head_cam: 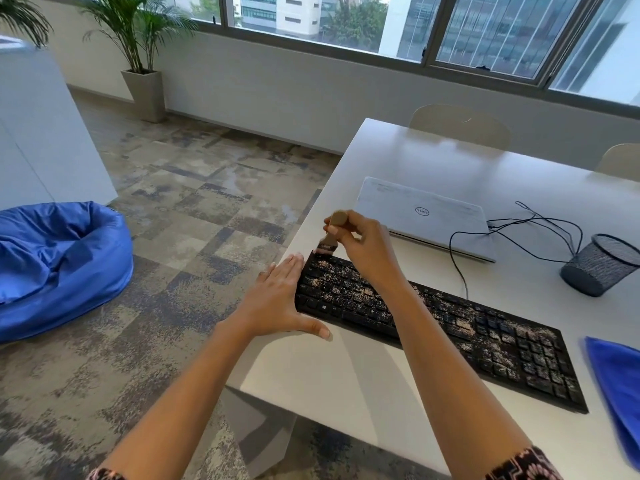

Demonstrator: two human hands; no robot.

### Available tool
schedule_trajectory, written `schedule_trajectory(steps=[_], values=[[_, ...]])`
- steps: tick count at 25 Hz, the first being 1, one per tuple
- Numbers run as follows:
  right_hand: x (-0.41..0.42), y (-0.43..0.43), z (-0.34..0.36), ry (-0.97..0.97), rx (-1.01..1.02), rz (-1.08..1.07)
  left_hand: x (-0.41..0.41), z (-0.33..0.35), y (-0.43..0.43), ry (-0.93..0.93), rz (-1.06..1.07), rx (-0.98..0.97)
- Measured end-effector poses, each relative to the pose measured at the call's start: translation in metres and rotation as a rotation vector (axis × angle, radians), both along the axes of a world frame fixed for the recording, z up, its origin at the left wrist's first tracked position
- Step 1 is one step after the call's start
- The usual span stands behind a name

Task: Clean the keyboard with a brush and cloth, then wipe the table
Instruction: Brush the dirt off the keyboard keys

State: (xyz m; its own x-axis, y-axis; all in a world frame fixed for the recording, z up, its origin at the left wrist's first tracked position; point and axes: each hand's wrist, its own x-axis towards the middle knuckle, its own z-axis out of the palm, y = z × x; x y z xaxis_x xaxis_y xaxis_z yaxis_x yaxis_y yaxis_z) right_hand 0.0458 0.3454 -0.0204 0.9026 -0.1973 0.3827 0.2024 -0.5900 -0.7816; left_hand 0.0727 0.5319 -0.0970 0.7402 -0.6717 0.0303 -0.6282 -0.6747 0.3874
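Note:
A black keyboard (485, 341) dusted with pale crumbs lies slanted on the white table (346, 375). My right hand (363, 244) grips a small brush (329, 237) with a wooden handle, its bristles touching the keyboard's far left corner. My left hand (277, 299) lies flat with straight fingers against the keyboard's left end, thumb along its front edge. A blue cloth (616, 382) lies on the table at the right edge of view, partly cut off.
A closed white laptop (422, 216) sits behind the keyboard, with black cables (540, 233) trailing right. A black mesh cup (602, 265) stands at the right. Two pale chairs stand behind the table. A blue beanbag (59, 265) lies on the carpet at left.

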Motion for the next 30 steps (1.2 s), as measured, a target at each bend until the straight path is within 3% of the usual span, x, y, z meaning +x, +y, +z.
schedule_trajectory(steps=[15, 30], values=[[-0.002, 0.008, 0.0, -0.034, -0.096, 0.084, 0.002, 0.002, 0.002, 0.007, -0.009, -0.002], [-0.005, 0.001, -0.002, -0.066, 0.06, 0.076, -0.004, 0.003, 0.0, -0.04, 0.003, -0.011]])
